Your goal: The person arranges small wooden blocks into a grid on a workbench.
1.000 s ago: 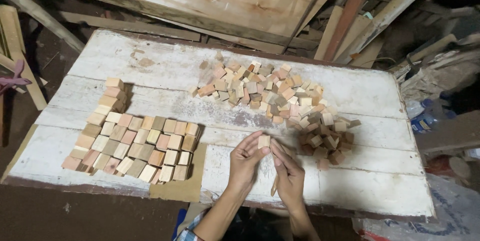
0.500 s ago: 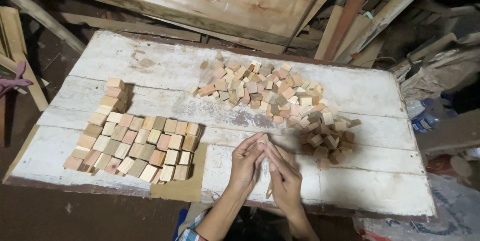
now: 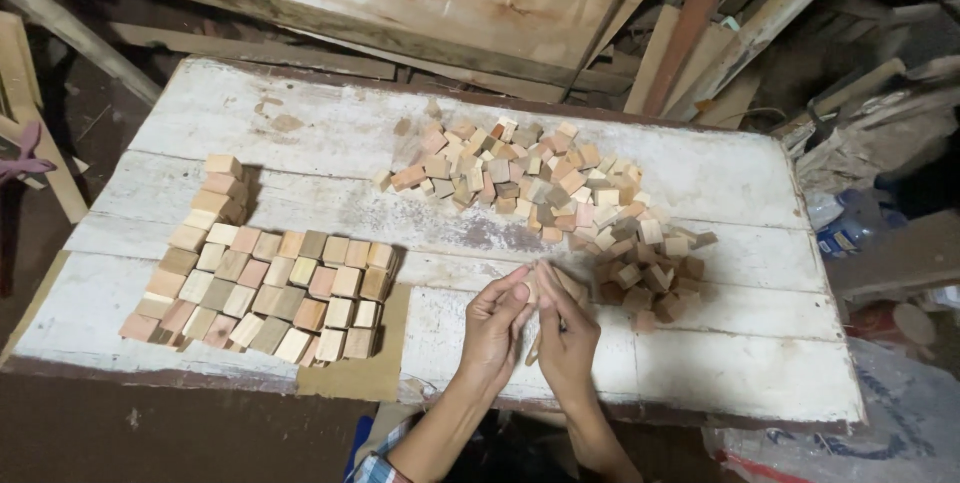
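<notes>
Here the left hand and right hand press together, fingers closed on a small pale wooden block pinched between their fingertips. Just right of them lies the loose heap of wooden cubes; well left, the tidy rows of cubes.

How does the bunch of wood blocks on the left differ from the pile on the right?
The left blocks stand packed in neat rows; the right pile lies loose and jumbled. The left blocks sit partly on a brown cardboard sheet; the right pile rests straight on the white table. The right pile lies closer to the hands, left hand and right hand, which meet just beside it. Both are small, pale to reddish wooden cubes.
</notes>
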